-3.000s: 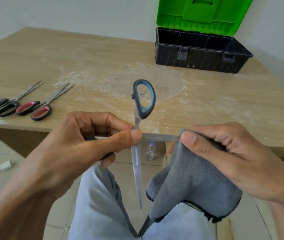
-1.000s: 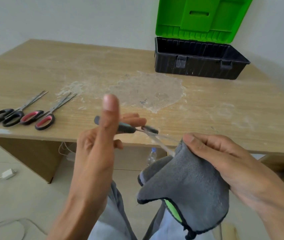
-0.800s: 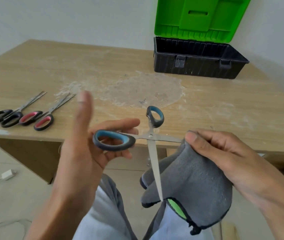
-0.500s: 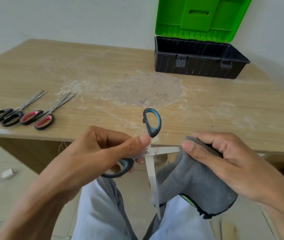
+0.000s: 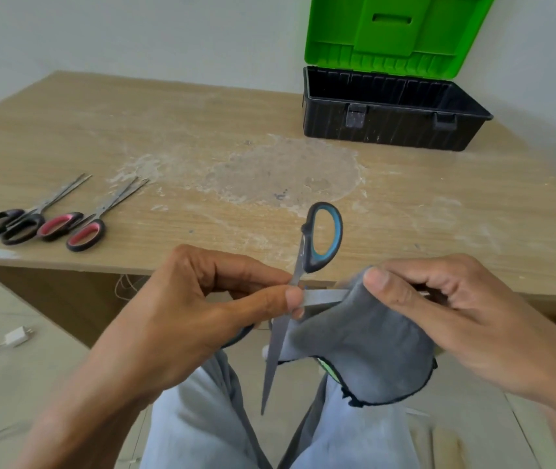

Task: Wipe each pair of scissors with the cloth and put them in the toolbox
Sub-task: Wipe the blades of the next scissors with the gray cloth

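At the far right of the worn wooden table (image 5: 202, 130) stands a black plastic toolbox (image 5: 388, 125) with its bright green lid (image 5: 398, 32) raised upright; only the ribbed inner walls show, and whether anything lies on its bottom cannot be told. On the table's left edge lie 2 closed pairs of scissors side by side, the black-handled pair (image 5: 16, 221) and the red-and-black-handled pair (image 5: 90, 225), their handles touching and their blades angled away toward the right.

In front of the table edge, above the person's lap, the left hand (image 5: 195, 316) pinches a black-and-blue-handled pair of steel scissors (image 5: 317, 242) at the pivot, thumb and forefinger pressed together on it. The scissors are spread wide: 1 handle loop rises above the fingers, 1 blade points down between the knees, the other blade runs level to the right. The right hand (image 5: 446, 319) grips a grey microfibre cloth (image 5: 364, 360), thumb and fingers pinching it around that level blade.
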Available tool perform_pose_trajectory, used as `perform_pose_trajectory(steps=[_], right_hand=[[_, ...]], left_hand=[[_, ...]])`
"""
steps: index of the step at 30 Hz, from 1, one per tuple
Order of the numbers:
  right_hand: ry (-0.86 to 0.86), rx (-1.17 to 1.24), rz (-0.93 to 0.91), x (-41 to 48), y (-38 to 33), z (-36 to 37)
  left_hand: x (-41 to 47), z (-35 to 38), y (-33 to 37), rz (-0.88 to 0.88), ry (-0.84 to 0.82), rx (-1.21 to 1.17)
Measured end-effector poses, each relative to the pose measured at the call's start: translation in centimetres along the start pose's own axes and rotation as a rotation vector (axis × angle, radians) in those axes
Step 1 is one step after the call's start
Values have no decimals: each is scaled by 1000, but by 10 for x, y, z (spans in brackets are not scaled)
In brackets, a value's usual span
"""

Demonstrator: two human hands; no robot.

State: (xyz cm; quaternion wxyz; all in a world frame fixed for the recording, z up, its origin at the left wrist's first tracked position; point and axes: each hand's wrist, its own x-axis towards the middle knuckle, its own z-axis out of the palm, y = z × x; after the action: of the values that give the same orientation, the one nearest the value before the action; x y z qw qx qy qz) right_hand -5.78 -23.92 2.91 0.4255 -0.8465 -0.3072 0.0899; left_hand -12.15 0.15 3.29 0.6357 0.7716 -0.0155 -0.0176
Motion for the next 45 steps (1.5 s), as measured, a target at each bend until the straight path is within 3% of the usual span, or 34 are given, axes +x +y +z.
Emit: perform_pose_trajectory(steps=[5,14,20,32,37,41,45], right_hand=[[-85,-72,18,0,-2,-8],[-122,-14,40,-10,4,-14],[-102,-14,91,-11,3,-15],[-80,40,27,-9,-13,-14],[-21,-71,2,-8,-13,2],[-132,63,16,-8,-13,4],[-96,132,52,-8,-12,-10]], left_hand=[[-4,4,1,73,57,-20],[-3,3,-6,-55,-75,-80],[-4,5,-6,-97,-69,-163],[-7,8,7,77,-14,97],[-7,14,9,79,21,52],[-5,11,7,21,7,-25],[-7,5,4,-4,15,-47]])
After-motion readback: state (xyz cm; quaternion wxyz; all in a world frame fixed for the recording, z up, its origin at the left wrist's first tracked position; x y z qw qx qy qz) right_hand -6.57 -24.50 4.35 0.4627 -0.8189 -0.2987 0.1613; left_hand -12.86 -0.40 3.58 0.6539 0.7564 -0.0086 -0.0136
